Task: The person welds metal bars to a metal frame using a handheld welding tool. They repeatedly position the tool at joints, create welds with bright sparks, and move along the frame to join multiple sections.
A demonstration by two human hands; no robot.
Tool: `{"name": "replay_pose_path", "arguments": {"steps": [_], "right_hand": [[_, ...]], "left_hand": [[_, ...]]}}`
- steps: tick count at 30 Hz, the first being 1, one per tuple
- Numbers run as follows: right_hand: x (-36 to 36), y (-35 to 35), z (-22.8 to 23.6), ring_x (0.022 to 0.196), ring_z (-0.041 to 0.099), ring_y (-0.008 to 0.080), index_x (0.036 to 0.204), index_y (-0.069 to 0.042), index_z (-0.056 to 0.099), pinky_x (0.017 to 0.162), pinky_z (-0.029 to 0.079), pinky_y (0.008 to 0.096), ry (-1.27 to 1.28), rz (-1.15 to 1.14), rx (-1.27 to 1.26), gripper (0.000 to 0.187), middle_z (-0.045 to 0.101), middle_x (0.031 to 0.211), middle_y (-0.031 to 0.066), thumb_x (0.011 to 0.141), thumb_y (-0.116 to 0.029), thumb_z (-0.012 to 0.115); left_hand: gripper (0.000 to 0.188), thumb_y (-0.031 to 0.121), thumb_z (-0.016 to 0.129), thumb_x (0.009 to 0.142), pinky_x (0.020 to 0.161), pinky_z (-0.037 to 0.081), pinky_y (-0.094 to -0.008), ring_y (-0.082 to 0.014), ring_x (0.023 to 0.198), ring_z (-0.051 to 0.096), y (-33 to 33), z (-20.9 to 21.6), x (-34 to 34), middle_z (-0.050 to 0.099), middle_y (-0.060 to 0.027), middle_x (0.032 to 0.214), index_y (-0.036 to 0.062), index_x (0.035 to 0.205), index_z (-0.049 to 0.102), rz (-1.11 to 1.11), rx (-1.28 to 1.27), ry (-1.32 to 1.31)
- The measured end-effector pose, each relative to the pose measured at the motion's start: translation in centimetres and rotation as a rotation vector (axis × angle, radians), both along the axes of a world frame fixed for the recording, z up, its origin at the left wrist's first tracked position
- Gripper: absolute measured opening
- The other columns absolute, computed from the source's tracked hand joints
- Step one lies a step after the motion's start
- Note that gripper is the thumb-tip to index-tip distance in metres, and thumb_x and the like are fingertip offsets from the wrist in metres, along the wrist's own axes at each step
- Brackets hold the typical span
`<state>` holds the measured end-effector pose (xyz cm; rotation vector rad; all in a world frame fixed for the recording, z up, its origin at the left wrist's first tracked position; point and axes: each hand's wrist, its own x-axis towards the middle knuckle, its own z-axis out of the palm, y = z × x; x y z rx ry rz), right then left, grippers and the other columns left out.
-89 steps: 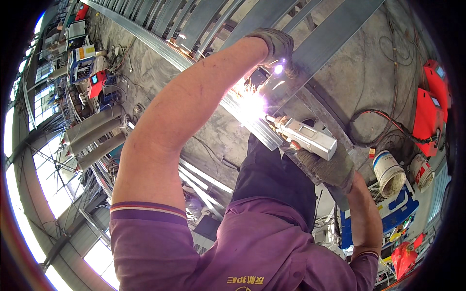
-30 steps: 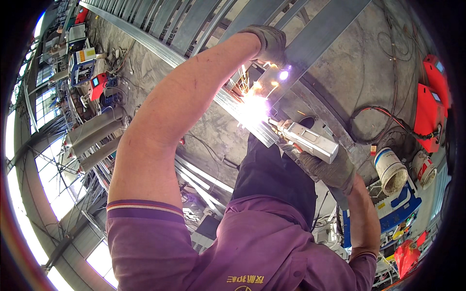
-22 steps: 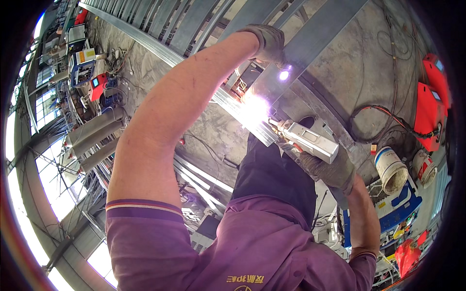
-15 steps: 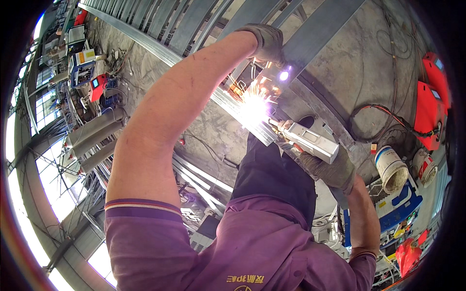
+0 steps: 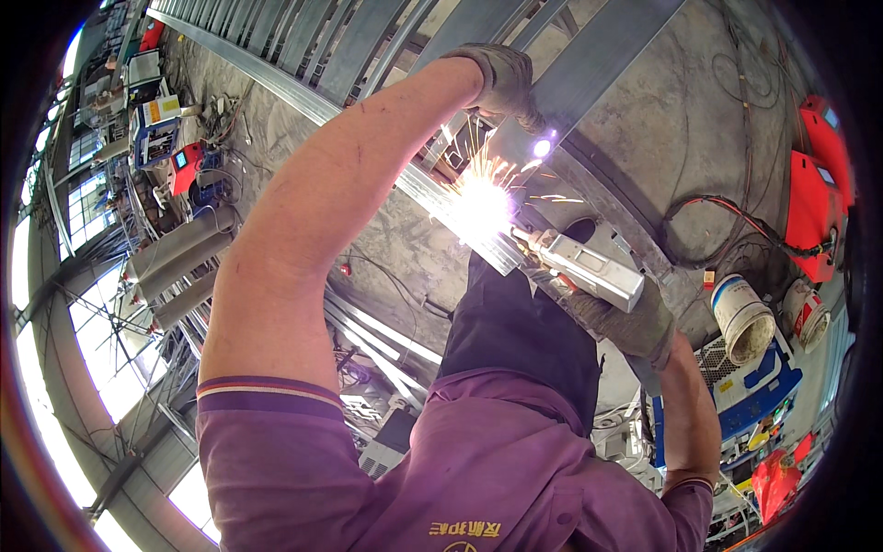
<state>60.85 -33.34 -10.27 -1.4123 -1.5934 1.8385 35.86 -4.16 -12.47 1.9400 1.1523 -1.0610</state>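
My right hand [image 5: 635,322], in a grey work glove, is wrapped round a white handheld welding gun [image 5: 589,269]. The gun's nozzle points at a glaring weld spot [image 5: 485,204] on a long metal rail [image 5: 423,189], and sparks spray up from it. The glare hides the joint itself. Beyond the sparks my left hand [image 5: 504,81], gloved too, is bent with its fingers curled down over a flat grey metal slat [image 5: 598,69]; its grip is partly hidden. A small purple-white light spot [image 5: 542,147] shows just below the left fingertips.
Parallel metal slats [image 5: 303,46] stretch away at the upper left. Red machines [image 5: 809,212] with a looped cable [image 5: 685,216] stand at the right, near a dirty white bucket [image 5: 742,317]. Loose metal strips [image 5: 368,345] lie left of my legs. Grey cylinders [image 5: 184,244] sit farther left.
The spark spray has changed shape, with some streaks now flying right. My left hand has shifted very slightly left; the welding gun stays almost in place.
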Motion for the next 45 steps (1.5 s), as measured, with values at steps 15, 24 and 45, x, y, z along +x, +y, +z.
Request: {"name": "replay_pose_path", "arguments": {"steps": [15, 24, 45], "right_hand": [[0.4, -1.2, -0.8, 0.115, 0.083, 0.0236, 0.139, -0.008, 0.079, 0.093, 0.067, 0.0357, 0.017, -0.037, 0.029, 0.037, 0.086, 0.125, 0.0117, 0.105, -0.021, 0.085], [3.0, -4.8, 1.8, 0.106, 0.085, 0.0312, 0.133, -0.007, 0.081, 0.088, 0.067, 0.0389, -0.11, -0.015, 0.207, 0.036, 0.085, 0.116, 0.0167, 0.1, -0.02, 0.089], [2.9, -0.4, 5.7, 0.07, 0.07, 0.0133, 0.129, 0.001, 0.075, 0.064, 0.056, 0.0325, 0.328, -0.758, 0.016, 0.03, 0.075, 0.083, 0.0046, 0.114, -0.025, 0.076]], "left_hand": [[0.057, 0.062, 0.083, 0.089, 0.075, 0.059, -0.0449, -0.0252, 0.072, 0.072, 0.1, 0.2, -0.1, 0.073, -0.0105, 0.072, 0.0059, 0.1, 0.086, -0.002, 0.015, -0.017], [0.059, 0.065, 0.083, 0.096, 0.076, 0.058, -0.0482, -0.0245, 0.075, 0.07, -0.5, 0.1, 0.2, 0.075, -0.0114, 0.083, 0.0082, 0.113, 0.084, -0.027, 0.006, -0.017], [0.075, 0.019, 0.093, 0.095, 0.111, 0.058, -0.0403, -0.0283, 0.129, 0.071, -42.2, 4.6, 8.5, 0.072, -0.017, 0.139, 0.0029, 0.159, 0.055, 1.045, 0.035, -1.137]]}}
